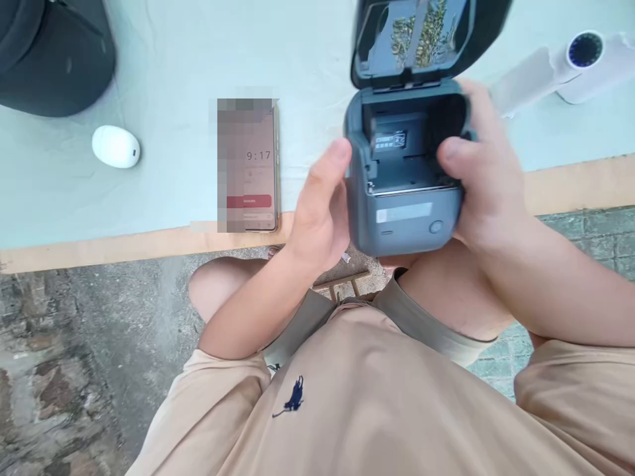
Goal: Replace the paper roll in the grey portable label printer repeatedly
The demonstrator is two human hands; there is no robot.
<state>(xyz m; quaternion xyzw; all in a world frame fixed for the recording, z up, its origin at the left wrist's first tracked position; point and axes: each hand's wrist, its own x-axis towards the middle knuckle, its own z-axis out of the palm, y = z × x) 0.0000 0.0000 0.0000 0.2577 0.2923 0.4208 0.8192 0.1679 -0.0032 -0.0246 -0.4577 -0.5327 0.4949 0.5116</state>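
A dark grey label printer (407,235) is held up over the table's near edge, its hinged lid (483,33) swung back with a clear window in it. The inner compartment looks hollow, with a small printed label on its back wall. My left hand (320,215) grips the printer's left side, thumb against the casing. Around the right side wraps my right hand (489,172), its thumb over the rim of the compartment; the fingers behind are mostly hidden. To the right lies a white paper roll (538,74) with a dark-looking core, some loose paper beside it.
On the pale table cover (173,59) lie a phone (258,178) showing 9:17, partly pixelated, and a white computer mouse (116,147). A black bag or case (64,73) stands at the far left. My knees are below the table's tan front edge (99,248).
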